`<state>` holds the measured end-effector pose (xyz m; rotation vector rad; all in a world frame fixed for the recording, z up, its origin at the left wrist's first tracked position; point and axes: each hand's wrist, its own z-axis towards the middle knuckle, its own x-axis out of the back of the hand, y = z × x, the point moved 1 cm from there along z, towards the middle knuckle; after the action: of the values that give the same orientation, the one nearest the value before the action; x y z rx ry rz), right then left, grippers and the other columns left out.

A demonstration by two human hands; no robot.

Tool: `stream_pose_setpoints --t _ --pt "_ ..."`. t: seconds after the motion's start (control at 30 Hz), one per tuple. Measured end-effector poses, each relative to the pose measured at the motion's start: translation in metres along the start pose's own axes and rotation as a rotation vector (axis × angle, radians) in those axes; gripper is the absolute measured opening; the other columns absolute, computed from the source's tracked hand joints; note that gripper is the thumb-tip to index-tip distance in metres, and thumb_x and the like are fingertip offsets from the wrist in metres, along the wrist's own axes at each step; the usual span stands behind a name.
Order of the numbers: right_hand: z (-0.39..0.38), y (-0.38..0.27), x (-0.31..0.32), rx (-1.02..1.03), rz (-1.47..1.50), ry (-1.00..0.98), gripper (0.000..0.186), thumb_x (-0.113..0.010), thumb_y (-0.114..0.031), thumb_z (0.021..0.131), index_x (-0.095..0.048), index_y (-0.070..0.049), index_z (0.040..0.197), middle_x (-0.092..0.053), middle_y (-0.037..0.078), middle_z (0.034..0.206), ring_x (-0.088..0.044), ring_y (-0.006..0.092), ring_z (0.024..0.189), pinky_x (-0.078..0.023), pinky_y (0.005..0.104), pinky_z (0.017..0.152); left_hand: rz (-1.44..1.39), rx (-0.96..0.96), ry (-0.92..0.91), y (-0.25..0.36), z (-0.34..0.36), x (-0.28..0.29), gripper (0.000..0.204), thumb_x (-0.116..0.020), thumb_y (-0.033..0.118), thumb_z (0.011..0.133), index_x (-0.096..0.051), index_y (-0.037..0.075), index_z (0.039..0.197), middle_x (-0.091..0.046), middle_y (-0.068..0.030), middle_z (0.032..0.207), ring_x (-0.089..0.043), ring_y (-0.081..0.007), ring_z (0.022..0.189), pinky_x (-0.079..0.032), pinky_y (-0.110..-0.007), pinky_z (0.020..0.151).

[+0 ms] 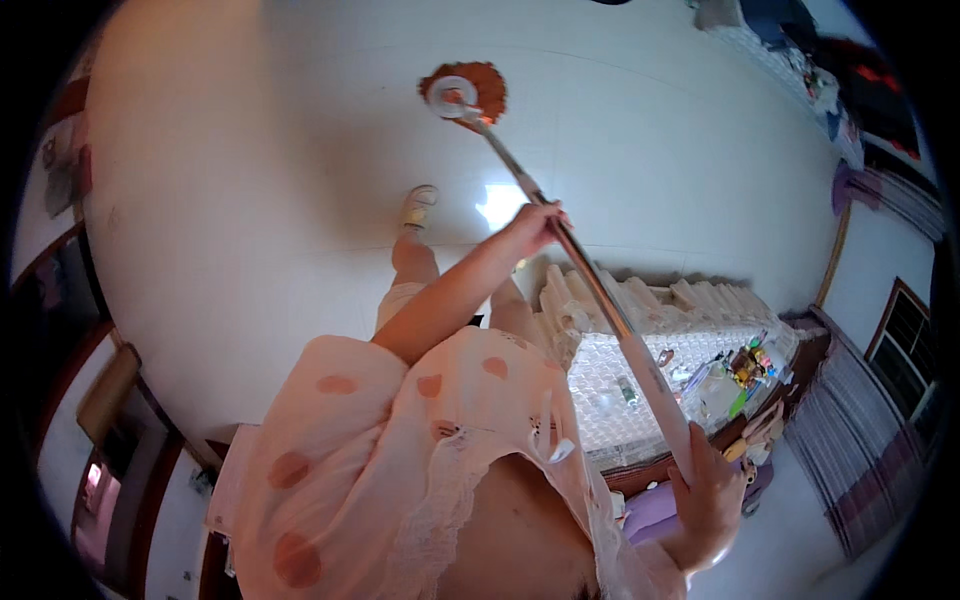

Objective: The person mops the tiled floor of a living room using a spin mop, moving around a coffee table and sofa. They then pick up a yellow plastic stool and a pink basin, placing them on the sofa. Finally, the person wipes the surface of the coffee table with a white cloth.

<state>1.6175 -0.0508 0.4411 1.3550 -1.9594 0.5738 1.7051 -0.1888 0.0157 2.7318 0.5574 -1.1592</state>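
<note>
A mop lies angled across the view, its round orange-brown head (488, 92) on the white tiled floor (650, 130) at the top centre, with a white disc where the long metal pole (599, 288) joins it. My left hand (535, 226) is closed round the middle of the pole. At the lower right my right hand (708, 490) grips the pale upper end of the handle. My left foot, in a light sandal (421, 208), stands below and left of the mop head; my other foot is largely hidden behind my left hand and arm.
A lace-covered table (618, 408) with small colourful items stands close on my right. A piece of furniture piled with cloth and clutter (780, 65) is at the upper right. Striped curtains (830, 440) hang at the right; dark-framed doorways (105, 470) line the left.
</note>
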Motion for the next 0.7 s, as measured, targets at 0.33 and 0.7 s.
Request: stream_pose_setpoints --t 0.33,0.7 --pt "0.137 -0.142 -0.050 0.467 0.062 0.105 0.044 -0.055 -0.003 0.069 -0.051 -0.006 0.113 -0.053 0.010 0.063 -0.058 0.0256 0.057 -0.045 0.0362 0.046 0.166 -0.241 0.691 0.253 -0.066 0.308 0.014 -0.048 0.016 0.083 -0.046 0.007 0.072 -0.045 -0.0061 0.057 -0.045 -0.0202 0.050 -0.042 -0.037 0.049" --pt "0.030 0.099 -0.199 -0.453 -0.174 0.348 0.007 -0.061 -0.007 0.065 -0.058 -0.007 0.071 -0.058 0.012 0.067 -0.057 0.0310 0.065 -0.045 0.0409 0.058 -0.034 -0.396 0.676 -0.014 -0.043 0.107 0.015 -0.041 0.012 0.083 -0.042 0.006 0.070 -0.046 -0.0089 0.054 -0.049 -0.0235 0.050 -0.042 -0.037 0.044"
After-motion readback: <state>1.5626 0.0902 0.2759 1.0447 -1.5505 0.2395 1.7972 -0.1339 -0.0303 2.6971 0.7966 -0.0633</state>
